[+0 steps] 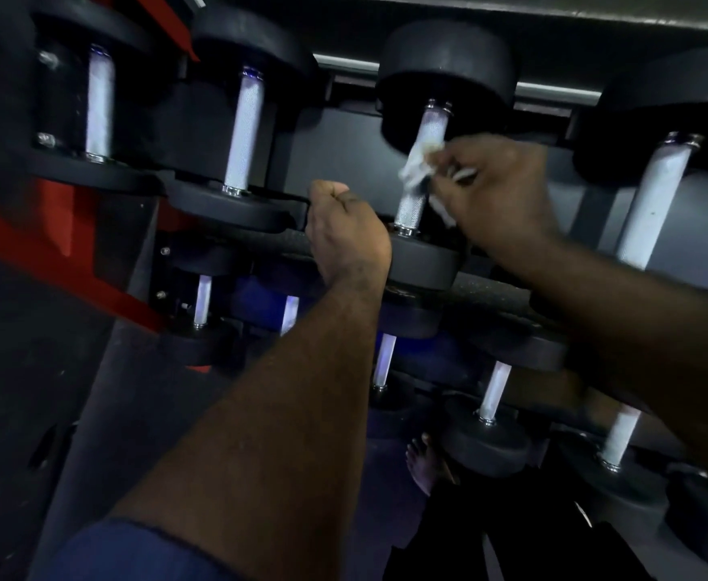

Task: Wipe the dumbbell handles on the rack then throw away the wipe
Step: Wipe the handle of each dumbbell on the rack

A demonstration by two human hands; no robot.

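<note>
Several black dumbbells with silver knurled handles lie on a tiered rack (490, 287). My right hand (490, 190) pinches a crumpled white wipe (417, 167) against the handle (413, 207) of the third dumbbell on the top tier. My left hand (346, 232) is curled round the front edge of the top shelf, just left of that dumbbell's near head. The dumbbell handle (243, 132) to the left and another handle (654, 203) to the right stand bare.
A red frame post (50, 245) runs diagonally at the left. Lower tiers hold more dumbbells, one handle (495, 390) below centre. A bare foot (425, 463) stands on the dark floor under the rack. A blue sleeve (134, 551) is at the bottom.
</note>
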